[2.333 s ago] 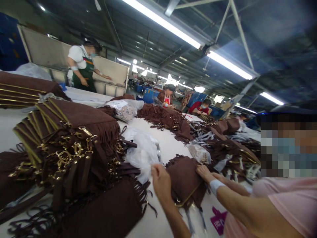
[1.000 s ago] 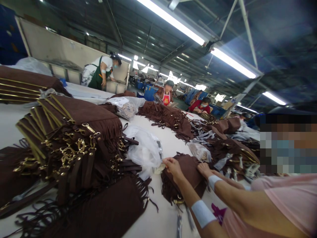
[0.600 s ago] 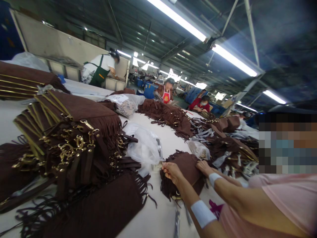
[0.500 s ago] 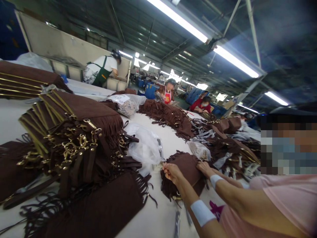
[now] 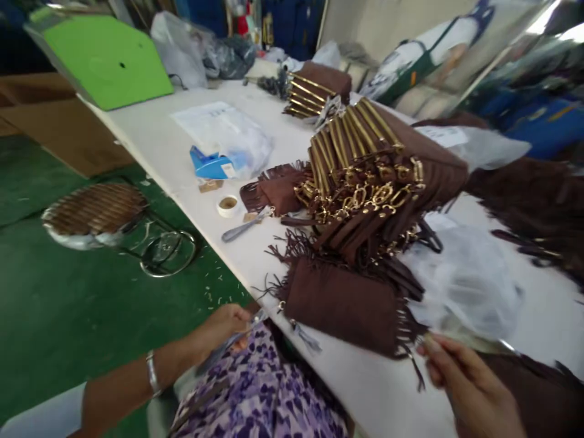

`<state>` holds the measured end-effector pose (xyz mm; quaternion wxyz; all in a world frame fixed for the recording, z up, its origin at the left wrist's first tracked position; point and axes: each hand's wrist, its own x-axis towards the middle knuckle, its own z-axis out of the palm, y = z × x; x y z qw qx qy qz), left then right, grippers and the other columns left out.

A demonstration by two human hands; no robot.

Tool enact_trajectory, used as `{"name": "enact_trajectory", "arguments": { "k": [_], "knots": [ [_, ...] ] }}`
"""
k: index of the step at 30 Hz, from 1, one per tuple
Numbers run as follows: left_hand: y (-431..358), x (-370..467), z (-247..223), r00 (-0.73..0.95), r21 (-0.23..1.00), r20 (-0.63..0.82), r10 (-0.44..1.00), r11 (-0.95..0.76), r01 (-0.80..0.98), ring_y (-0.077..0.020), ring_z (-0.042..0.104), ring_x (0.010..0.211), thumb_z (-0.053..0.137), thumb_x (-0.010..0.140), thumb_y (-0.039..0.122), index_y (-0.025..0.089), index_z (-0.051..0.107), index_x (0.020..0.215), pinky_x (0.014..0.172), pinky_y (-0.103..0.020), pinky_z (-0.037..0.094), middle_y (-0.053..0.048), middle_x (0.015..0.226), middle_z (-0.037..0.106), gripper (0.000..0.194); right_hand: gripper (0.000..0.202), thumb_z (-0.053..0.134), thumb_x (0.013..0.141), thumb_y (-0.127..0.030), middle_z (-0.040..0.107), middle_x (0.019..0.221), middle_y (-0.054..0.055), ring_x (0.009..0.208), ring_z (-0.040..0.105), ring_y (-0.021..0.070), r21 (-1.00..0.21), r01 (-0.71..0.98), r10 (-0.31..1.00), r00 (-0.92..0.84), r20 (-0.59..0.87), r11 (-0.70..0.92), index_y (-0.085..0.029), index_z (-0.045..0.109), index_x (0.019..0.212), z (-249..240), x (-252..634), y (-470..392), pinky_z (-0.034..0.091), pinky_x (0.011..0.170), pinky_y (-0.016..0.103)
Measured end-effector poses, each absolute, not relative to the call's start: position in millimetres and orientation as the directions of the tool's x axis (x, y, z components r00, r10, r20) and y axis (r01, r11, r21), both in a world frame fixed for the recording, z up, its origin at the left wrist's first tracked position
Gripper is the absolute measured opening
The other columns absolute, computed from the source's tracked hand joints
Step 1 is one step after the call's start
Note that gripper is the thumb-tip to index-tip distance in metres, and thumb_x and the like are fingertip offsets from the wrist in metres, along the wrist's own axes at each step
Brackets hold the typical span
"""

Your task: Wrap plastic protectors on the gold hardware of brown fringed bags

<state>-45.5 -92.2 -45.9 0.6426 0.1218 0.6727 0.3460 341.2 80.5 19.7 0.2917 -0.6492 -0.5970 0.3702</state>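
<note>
My left hand (image 5: 228,328), with a bracelet at its wrist, is closed on a greyish plastic-wrapped strap (image 5: 219,353) over my lap, beside the table edge. At the lower right, my right hand (image 5: 469,377) is pinched at the fringed end of a dark brown pouch (image 5: 342,304); what lies between its fingertips is too small to make out. The pouch lies flat on the table. Behind it is a pile of brown fringed bags (image 5: 438,152) with gold zips and clasps. A crumpled clear plastic bag (image 5: 469,274) sits beyond my right hand.
A blue tape dispenser (image 5: 212,164), tape roll (image 5: 227,205) and grey strap (image 5: 246,225) lie on the white table (image 5: 150,134). At the far left end stands a green panel (image 5: 104,61). A stool (image 5: 95,210) is beside the table. Another person (image 5: 424,55) bends at the back.
The view has swung left and down. My hands, unseen before, are now in view. The co-worker in pink at the right has left the frame.
</note>
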Motion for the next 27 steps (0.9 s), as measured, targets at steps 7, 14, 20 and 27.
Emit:
{"name": "enact_trajectory", "arguments": {
  "k": [7, 14, 20, 27],
  "knots": [
    [-86, -47, -51, -0.094, 0.643, -0.752, 0.653, 0.693, -0.326, -0.0143, 0.053, 0.044, 0.063, 0.066, 0.033, 0.017, 0.056, 0.074, 0.046, -0.024, 0.040, -0.001, 0.051, 0.065, 0.020, 0.016, 0.059, 0.083, -0.034, 0.062, 0.067, -0.001, 0.047, 0.045, 0.0092, -0.881, 0.301, 0.651, -0.594, -0.473, -0.366, -0.019, 0.062, 0.080, -25, 146, -20, 0.033, 0.045, 0.020],
    [-92, -46, -55, -0.117, 0.673, -0.714, 0.690, 0.631, -0.386, -0.0134, 0.052, 0.042, 0.070, 0.067, 0.033, 0.017, 0.054, 0.079, 0.043, -0.022, 0.040, 0.001, 0.051, 0.064, 0.026, 0.016, 0.051, 0.088, -0.024, 0.053, 0.058, -0.005, 0.051, 0.048, 0.0111, -0.911, 0.356, 0.695, -0.601, -0.394, -0.208, -0.019, 0.065, 0.081, -39, 108, -29, 0.036, 0.052, 0.020],
    [-92, -48, -56, -0.137, 0.692, -0.704, 0.697, 0.631, -0.352, -0.0140, 0.053, 0.042, 0.070, 0.070, 0.038, 0.018, 0.052, 0.078, 0.043, -0.022, 0.039, 0.002, 0.049, 0.062, 0.028, 0.018, 0.050, 0.089, -0.026, 0.052, 0.057, -0.006, 0.051, 0.047, 0.0109, -0.896, 0.423, 0.708, -0.591, -0.387, -0.137, -0.020, 0.063, 0.078, -43, 100, -28, 0.035, 0.053, 0.021],
    [-97, -49, -64, -0.122, 0.748, -0.646, 0.753, 0.594, -0.296, -0.0152, 0.056, 0.045, 0.067, 0.074, 0.041, 0.019, 0.052, 0.079, 0.045, -0.023, 0.040, 0.001, 0.053, 0.063, 0.028, 0.020, 0.047, 0.089, -0.023, 0.053, 0.057, -0.005, 0.052, 0.046, 0.0118, -0.890, 0.453, 0.720, -0.599, -0.350, -0.056, -0.021, 0.063, 0.078, -46, 98, -33, 0.035, 0.054, 0.021]
  ]
}}
